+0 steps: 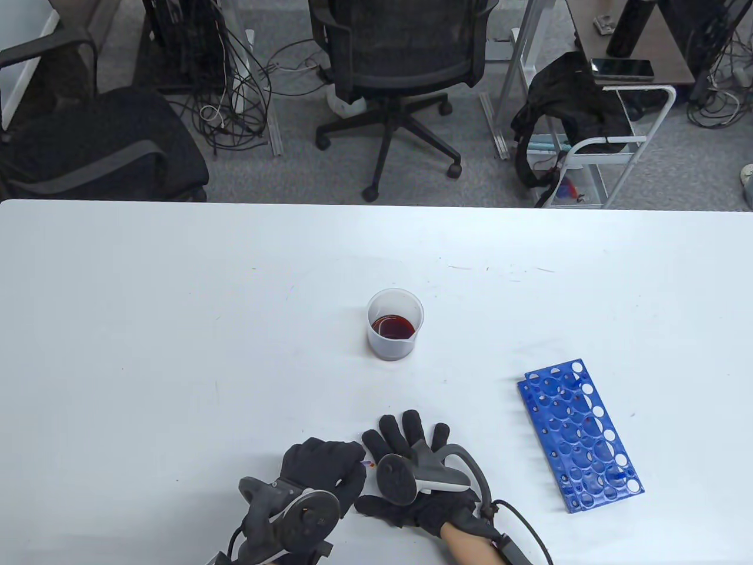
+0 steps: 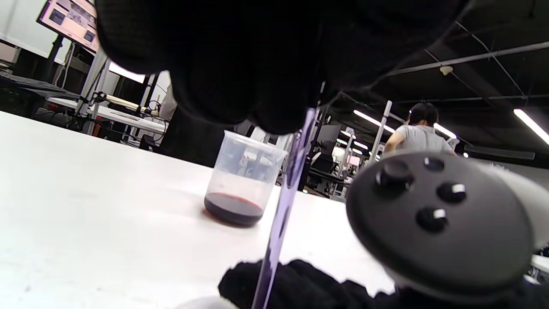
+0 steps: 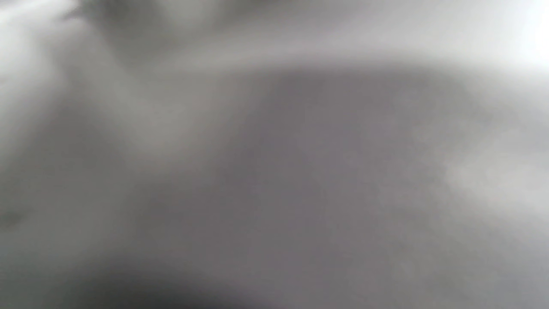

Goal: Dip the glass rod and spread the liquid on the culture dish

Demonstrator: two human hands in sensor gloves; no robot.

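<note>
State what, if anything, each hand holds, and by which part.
The left hand grips the glass rod by its upper end, fingers curled around it. The right hand lies flat, fingers spread, holding nothing visible.

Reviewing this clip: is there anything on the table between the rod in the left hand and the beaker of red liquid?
Nothing visible. The left hand grips the glass rod near the table's front edge; the beaker stands farther back across bare table. The blue tube rack lies off to the right, and the right hand rests beside the left.

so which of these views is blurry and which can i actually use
Right wrist view: fully out of focus, a grey smear. Table view: sharp, evenly lit, soft shadows around the beaker. Left wrist view: beaker fairly sharp, the left hand and tracker close-up and soft.
</note>
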